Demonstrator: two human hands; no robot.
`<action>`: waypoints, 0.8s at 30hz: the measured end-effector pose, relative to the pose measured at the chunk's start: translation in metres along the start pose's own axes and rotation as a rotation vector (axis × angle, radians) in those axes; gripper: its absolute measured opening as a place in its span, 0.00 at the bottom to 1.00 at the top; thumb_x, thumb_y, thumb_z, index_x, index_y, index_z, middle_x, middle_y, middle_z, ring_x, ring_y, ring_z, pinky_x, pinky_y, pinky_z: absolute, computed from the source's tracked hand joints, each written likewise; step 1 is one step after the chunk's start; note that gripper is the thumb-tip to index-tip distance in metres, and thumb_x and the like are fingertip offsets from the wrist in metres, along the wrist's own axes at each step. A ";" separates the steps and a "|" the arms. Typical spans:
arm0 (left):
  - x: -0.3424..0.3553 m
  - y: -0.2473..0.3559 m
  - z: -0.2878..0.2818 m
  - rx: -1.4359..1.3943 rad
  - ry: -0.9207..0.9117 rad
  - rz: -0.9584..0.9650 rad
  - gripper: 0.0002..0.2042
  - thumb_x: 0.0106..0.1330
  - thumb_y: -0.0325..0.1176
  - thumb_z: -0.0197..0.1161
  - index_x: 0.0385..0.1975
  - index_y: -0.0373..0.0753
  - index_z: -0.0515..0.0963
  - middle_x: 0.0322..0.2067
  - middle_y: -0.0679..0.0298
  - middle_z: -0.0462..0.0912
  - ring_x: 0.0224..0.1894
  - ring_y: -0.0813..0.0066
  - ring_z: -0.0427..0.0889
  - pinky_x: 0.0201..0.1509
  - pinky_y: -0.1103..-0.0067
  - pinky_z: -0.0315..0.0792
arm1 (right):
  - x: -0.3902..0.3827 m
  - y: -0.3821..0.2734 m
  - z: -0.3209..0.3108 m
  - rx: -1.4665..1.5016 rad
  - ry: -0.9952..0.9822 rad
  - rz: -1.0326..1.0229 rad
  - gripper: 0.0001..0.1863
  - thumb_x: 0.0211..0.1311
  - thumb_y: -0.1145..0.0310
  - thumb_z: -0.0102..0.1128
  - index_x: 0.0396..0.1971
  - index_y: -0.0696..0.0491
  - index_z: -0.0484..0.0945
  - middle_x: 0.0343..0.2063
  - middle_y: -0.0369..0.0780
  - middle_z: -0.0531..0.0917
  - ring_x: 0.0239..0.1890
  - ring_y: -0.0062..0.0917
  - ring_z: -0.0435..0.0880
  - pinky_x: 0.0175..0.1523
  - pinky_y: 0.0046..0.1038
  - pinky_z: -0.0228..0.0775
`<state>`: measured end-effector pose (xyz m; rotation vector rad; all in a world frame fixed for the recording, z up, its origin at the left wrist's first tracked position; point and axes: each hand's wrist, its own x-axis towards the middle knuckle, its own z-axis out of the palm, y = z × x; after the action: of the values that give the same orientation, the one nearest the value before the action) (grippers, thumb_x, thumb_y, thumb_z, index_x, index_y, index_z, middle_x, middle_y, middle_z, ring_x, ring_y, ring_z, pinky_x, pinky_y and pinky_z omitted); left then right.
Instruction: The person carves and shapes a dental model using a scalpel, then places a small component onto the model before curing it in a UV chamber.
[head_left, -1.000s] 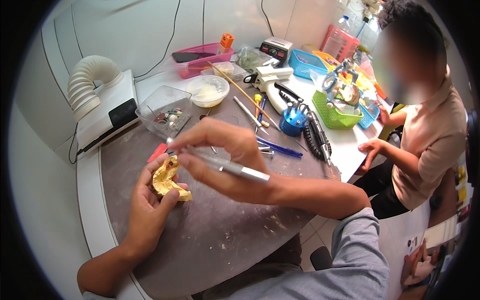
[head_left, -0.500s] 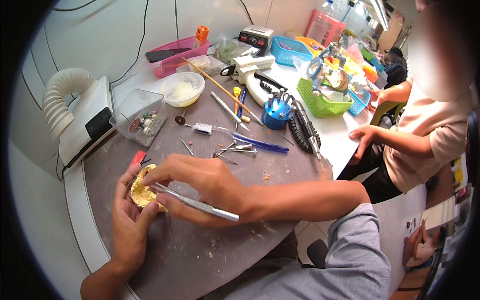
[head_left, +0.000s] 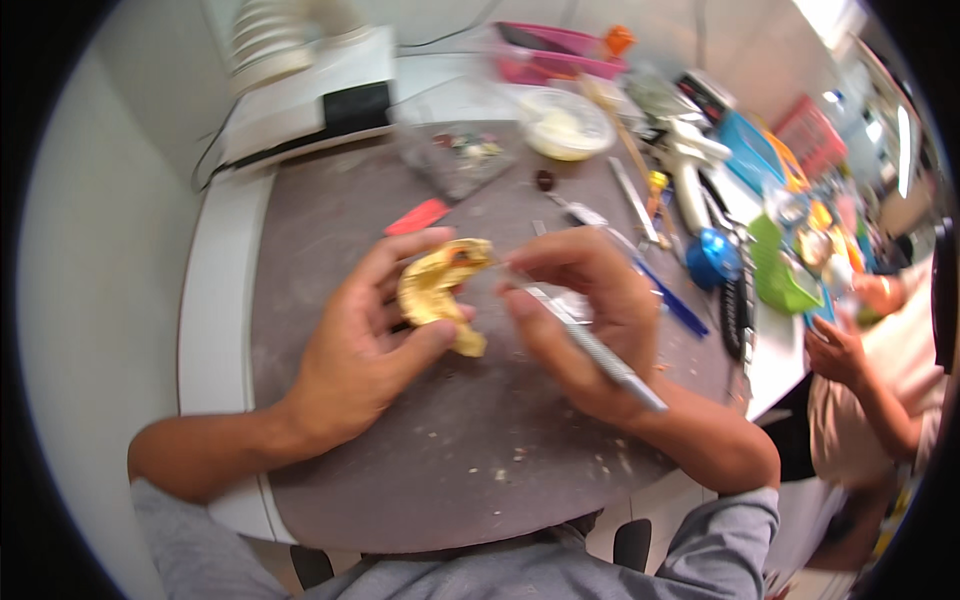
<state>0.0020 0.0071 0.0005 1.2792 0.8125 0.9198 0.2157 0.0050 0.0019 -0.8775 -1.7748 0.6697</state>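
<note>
My left hand [head_left: 345, 355] is wrapped round the edge of a yellow plaster dental cast [head_left: 425, 290], curved like a horseshoe, with a small reddish-brown patch near its upper end. Between the fingers and thumb of my right hand [head_left: 610, 320] is a slim metal-handled carving tool [head_left: 600, 352], pen-like, its knurled handle slanting down to the right. Its thin tip points toward the cast's upper right end; blur hides whether they touch. Just beyond my left fingertips lies a flat red piece [head_left: 418, 215] on the grey-brown worktop [head_left: 400, 480].
Behind the cast stand a clear box [head_left: 455, 180] of small bits and a round tub [head_left: 567, 130]. A blue-handled brush [head_left: 672, 297], blue round holder [head_left: 713, 260] and green basket [head_left: 775, 270] sit to the right. Another person's hand [head_left: 838, 350] is at far right.
My view has swung, so the bench appears shifted right. My right hand has drawn back from the cast, where it was before, with the carving tool still in it. The left still holds the cast.
</note>
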 end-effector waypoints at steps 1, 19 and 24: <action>0.001 -0.003 -0.003 -0.033 -0.025 0.019 0.29 0.69 0.22 0.62 0.69 0.37 0.61 0.59 0.58 0.73 0.55 0.71 0.79 0.62 0.75 0.76 | 0.000 -0.004 0.002 0.038 0.040 0.040 0.09 0.64 0.78 0.62 0.43 0.62 0.75 0.39 0.41 0.81 0.42 0.25 0.86 0.50 0.26 0.78; -0.003 0.002 -0.008 -0.049 -0.058 -0.034 0.32 0.67 0.20 0.61 0.71 0.37 0.58 0.64 0.59 0.69 0.60 0.73 0.77 0.66 0.74 0.74 | 0.016 -0.004 -0.003 -0.358 -0.169 -0.320 0.11 0.43 0.80 0.72 0.30 0.54 0.82 0.26 0.38 0.86 0.54 0.45 0.84 0.65 0.49 0.69; -0.006 0.007 -0.007 -0.095 -0.072 -0.053 0.33 0.66 0.20 0.61 0.71 0.37 0.58 0.65 0.59 0.68 0.63 0.71 0.74 0.68 0.73 0.72 | 0.016 -0.001 -0.003 -0.325 -0.223 -0.321 0.11 0.43 0.80 0.72 0.29 0.55 0.82 0.27 0.39 0.86 0.59 0.47 0.82 0.67 0.51 0.67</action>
<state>-0.0078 0.0050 0.0063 1.1964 0.7347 0.8547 0.2145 0.0176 0.0123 -0.7239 -2.2075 0.2806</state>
